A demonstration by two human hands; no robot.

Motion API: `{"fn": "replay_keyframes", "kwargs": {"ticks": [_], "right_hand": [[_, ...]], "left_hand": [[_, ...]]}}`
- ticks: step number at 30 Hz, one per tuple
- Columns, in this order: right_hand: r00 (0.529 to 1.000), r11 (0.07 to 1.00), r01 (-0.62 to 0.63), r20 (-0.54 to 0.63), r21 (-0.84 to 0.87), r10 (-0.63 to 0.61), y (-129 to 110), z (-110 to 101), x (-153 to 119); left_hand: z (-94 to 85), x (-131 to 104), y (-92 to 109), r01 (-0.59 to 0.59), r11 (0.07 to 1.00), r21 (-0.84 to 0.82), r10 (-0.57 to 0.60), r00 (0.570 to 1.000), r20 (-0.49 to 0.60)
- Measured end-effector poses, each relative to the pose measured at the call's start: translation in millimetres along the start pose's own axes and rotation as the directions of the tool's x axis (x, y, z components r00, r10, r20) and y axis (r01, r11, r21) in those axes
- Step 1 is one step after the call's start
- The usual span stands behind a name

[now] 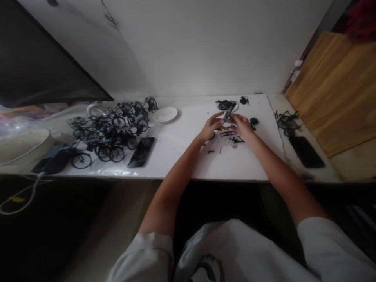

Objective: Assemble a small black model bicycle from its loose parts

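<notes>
Both hands meet over the right part of a white board (235,166). My left hand (212,124) and my right hand (241,124) are closed on a small dark part (228,113), one from each side. Its exact shape is too blurred to make out. Just beyond it, dark bicycle pieces (225,105) rest on a small white dish. Nearer to me, below the fingers, lie a thin black frame piece (227,133) and several tiny bits. Small dark parts (253,123) are to the right of my right hand.
Many black miniature bicycles (110,129) crowd the left side, near a white plate (165,114) and a phone (141,152). Another dark phone (306,152) and dark bicycle parts (288,120) lie at the right. A wooden panel (337,90) leans there; a screen (44,58) stands upper left.
</notes>
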State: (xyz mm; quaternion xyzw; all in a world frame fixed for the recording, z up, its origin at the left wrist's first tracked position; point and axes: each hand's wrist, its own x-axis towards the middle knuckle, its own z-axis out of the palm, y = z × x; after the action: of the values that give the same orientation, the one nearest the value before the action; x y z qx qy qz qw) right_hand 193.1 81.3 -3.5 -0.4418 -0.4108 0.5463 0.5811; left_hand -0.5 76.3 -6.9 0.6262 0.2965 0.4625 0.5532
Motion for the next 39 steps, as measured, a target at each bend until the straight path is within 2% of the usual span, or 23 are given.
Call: {"fn": "replay_keyframes", "kwargs": {"ticks": [2,5,12,18,24,31,39], "right_hand": [[1.000,1.000,0.004,0.017,0.000,-0.004,-1,1,-1],[0.999,0.999,0.030,0.038,0.042,-0.032,1,2,0],[0.995,0.999,0.006,0.097,-0.049,-0.001,5,3,0],[0.985,0.999,-0.008,0.171,-0.052,0.017,2,4,-6],[0.979,0.999,-0.019,0.201,-0.050,0.029,1,3,-6],[0.957,0.999,-0.037,0.289,-0.002,0.035,3,4,-5],[0.923,0.997,-0.075,0.379,-0.014,0.075,-1,0,-6]], "left_hand": [[-2.5,2,0,0.052,0.992,-0.117,-0.051,0.999,0.014],[-4.5,3,3,0.096,0.974,-0.205,-0.103,0.994,-0.022],[-1.9,6,-2,0.103,0.976,-0.190,-0.131,0.982,-0.139],[-4.5,6,-8,0.058,0.989,-0.136,-0.073,0.991,-0.109],[-6.9,4,-3,0.026,0.991,-0.131,-0.036,0.996,-0.076],[-1.5,2,2,0.077,0.983,-0.165,-0.092,0.992,-0.087],[-4.3,-2,12,0.114,0.973,-0.202,-0.117,0.993,-0.003]]}}
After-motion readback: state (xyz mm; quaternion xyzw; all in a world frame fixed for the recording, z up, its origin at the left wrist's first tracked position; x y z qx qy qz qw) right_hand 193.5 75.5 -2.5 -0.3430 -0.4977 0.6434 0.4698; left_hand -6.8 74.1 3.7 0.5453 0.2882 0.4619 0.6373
